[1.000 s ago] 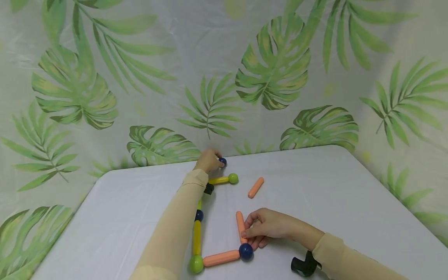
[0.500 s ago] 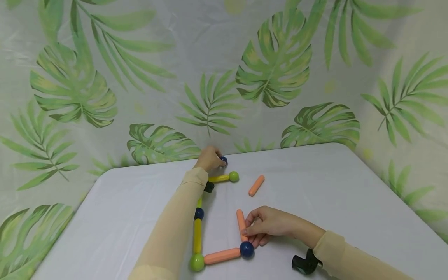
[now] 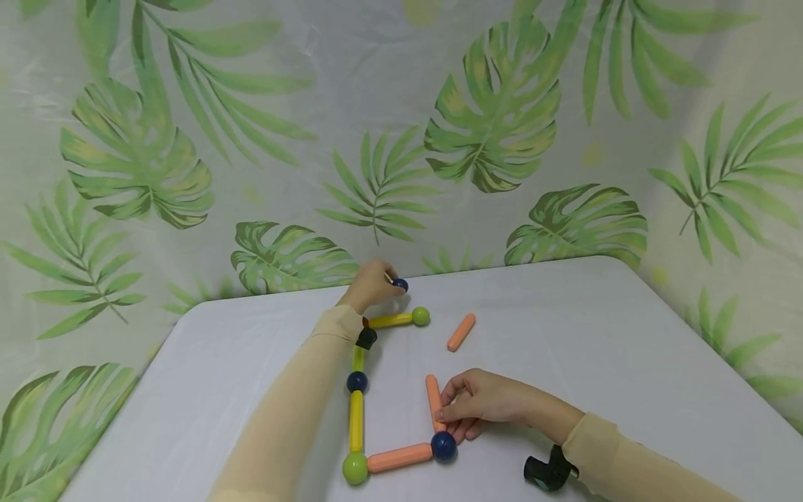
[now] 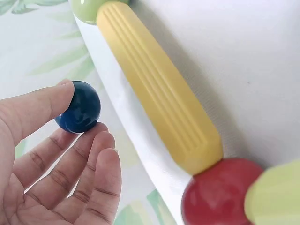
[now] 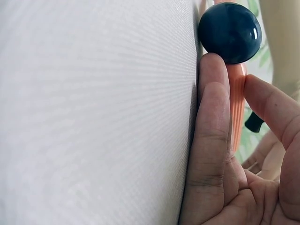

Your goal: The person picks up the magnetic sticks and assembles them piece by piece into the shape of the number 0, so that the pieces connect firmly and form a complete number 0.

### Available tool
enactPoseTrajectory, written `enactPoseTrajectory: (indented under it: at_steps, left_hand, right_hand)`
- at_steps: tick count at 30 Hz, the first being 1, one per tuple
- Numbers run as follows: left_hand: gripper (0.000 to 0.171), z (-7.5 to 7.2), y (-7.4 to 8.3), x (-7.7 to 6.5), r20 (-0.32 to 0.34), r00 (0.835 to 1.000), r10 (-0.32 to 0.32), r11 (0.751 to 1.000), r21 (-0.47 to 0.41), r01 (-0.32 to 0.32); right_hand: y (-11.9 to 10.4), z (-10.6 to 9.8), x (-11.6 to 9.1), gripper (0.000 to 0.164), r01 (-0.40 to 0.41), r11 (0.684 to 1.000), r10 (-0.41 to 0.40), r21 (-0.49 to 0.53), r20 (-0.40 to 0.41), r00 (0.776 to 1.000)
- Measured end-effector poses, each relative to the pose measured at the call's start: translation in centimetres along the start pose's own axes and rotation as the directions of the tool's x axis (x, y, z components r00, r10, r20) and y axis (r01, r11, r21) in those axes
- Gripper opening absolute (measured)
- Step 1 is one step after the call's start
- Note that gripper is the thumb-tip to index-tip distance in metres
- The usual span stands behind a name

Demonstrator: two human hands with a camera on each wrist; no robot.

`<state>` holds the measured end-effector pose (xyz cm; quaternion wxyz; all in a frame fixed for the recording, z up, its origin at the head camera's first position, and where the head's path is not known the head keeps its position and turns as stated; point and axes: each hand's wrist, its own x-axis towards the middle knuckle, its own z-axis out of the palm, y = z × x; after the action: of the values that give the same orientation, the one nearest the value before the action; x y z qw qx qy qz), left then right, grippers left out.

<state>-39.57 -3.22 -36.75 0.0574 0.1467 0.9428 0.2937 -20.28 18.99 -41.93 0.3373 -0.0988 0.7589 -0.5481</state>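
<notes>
My left hand (image 3: 371, 286) reaches to the table's far edge and pinches a dark blue ball (image 4: 80, 107) between thumb and fingertips. Near it, a yellow ribbed rod (image 4: 161, 89) joins a red ball (image 4: 225, 192) to a green ball (image 3: 421, 316). At the front, my right hand (image 3: 486, 404) pinches an orange ribbed rod (image 5: 237, 101) by its near part. That rod's near end meets a second dark blue ball (image 3: 443, 447), which also joins an orange rod (image 3: 399, 458) running left to a green ball (image 3: 355, 468).
From the front green ball, a yellow rod (image 3: 356, 422), a blue ball (image 3: 357, 382) and a yellow-green rod (image 3: 358, 359) lead away toward the far edge. A loose orange rod (image 3: 461, 332) lies right of the chain on the white table (image 3: 596, 348). Leaf-patterned cloth (image 3: 389, 90) hangs behind.
My left forearm has shifted slightly left, uncovering more of the rod chain and part of the red ball. The left hand still holds its ball; the right hand stays on its rod.
</notes>
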Motion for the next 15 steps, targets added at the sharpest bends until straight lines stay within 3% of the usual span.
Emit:
enactPoseTrajectory:
  at_steps: [15]
  left_hand:
    - [0.031, -1.3, 0.9, -4.0, 0.051, 0.993, 0.106, 0.994, -0.009, -0.106]
  right_hand:
    - [0.0, 0.0, 0.0, 0.020, -0.007, 1.000, 0.007, -0.006, 0.000, 1.000]
